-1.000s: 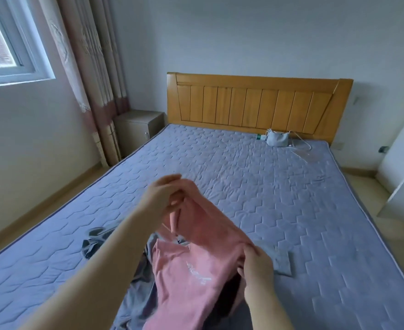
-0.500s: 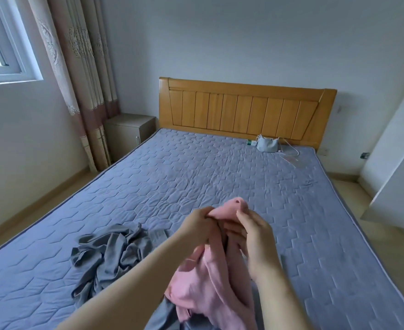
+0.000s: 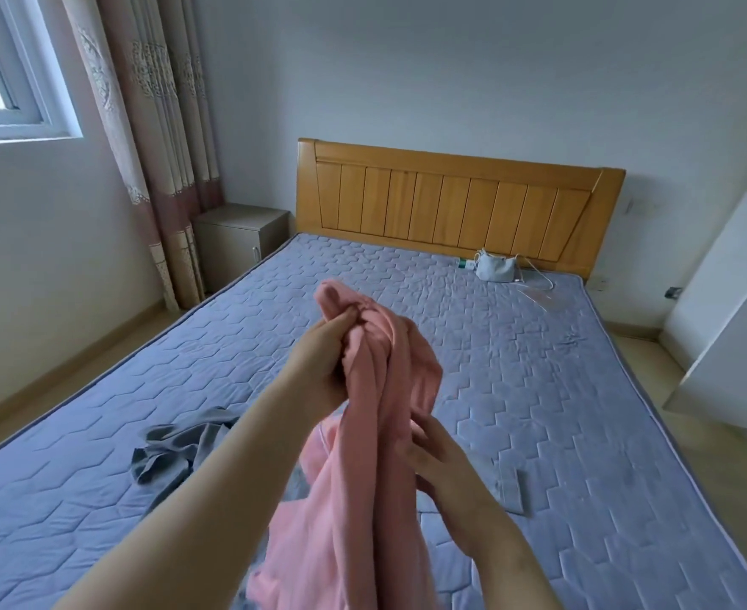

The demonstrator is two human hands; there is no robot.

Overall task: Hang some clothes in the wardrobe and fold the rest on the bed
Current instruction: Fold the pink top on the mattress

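A pink garment (image 3: 376, 438) hangs bunched in front of me above the bed (image 3: 561, 411). My left hand (image 3: 321, 367) grips its top end, raised at mid-frame. Lower down, my right hand (image 3: 437, 451) holds the hanging cloth from the right side, fingers curled into the folds. A crumpled grey garment (image 3: 178, 446) lies on the mattress to the left, partly hidden behind my left forearm. Another grey piece (image 3: 510, 488) lies flat to the right of my right wrist.
A small grey pouch (image 3: 497, 268) with white cords sits near the wooden headboard (image 3: 455, 204). A bedside cabinet (image 3: 239, 242) and curtain (image 3: 151, 138) stand at the left. A white wardrobe door (image 3: 732, 345) stands open at the right edge.
My left hand has lifted the pink garment's top higher. My right hand, which was beside it at the top, has slid down the cloth. The view has tilted up slightly.
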